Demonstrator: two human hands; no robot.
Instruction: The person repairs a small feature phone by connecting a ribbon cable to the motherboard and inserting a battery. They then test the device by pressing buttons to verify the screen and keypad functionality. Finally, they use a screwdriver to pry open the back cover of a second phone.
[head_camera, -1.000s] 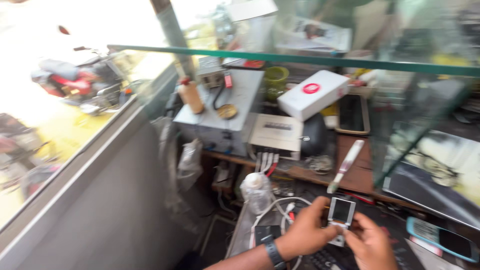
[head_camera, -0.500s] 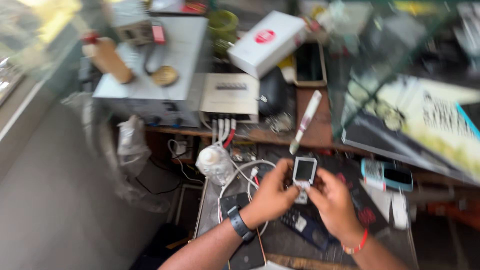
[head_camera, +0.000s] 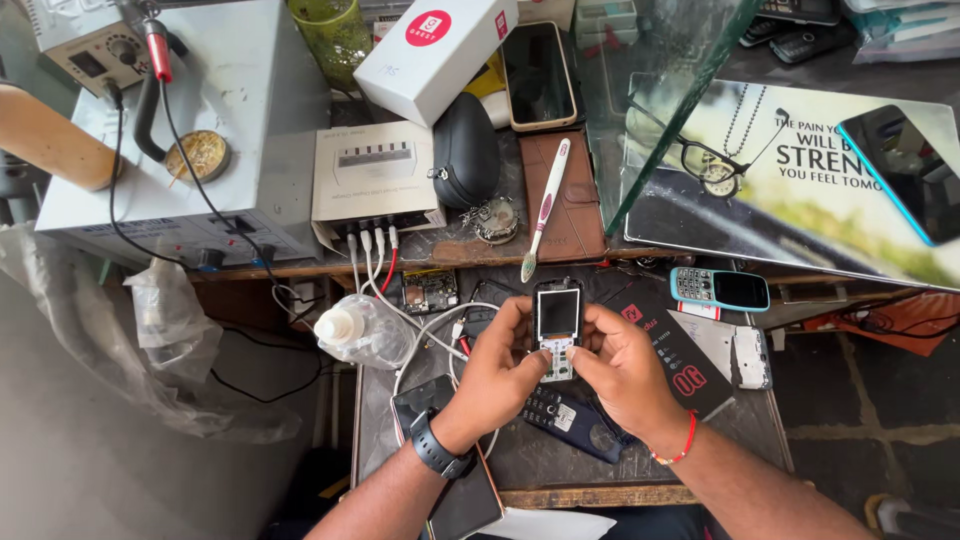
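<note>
Head view: the only view, looking straight down at your hands.
Left hand (head_camera: 497, 372): your fingers (head_camera: 522, 318) are curled round the left edge of the small keypad phone (head_camera: 557, 328), gripping it; a black watch sits on that wrist.
Right hand (head_camera: 622, 367): your fingers (head_camera: 597, 322) close on the phone's right edge, thumb at its lower keys; a red thread circles the wrist.
Phone position: upright between both hands, dark screen at 12 o'clock of its keypad, above the centre of the lower worktop (head_camera: 620, 462).
Under your hands: a dark blue phone body (head_camera: 570, 420) lies flat at 6 o'clock of the held phone.
At 9 o'clock: a clear plastic bottle (head_camera: 365, 330) lies on its side among white cables; you cannot tell what it holds.
At 3 o'clock: a blue keypad handset (head_camera: 718, 288), well apart from your hands.
At 12 o'clock: a toothbrush (head_camera: 545, 208) rests across a brown wallet case (head_camera: 575, 200); beside it a closed black zip pouch (head_camera: 464, 148).
At 11 o'clock: a round tin (head_camera: 197, 156) filled with brass-coloured wool sits on the grey station (head_camera: 250, 120).
Green glass (head_camera: 330, 35): at the top edge, contents unclear.
Change: half a second ago your grip was the same; the camera now sits steadier and closer over the worktop.
</note>
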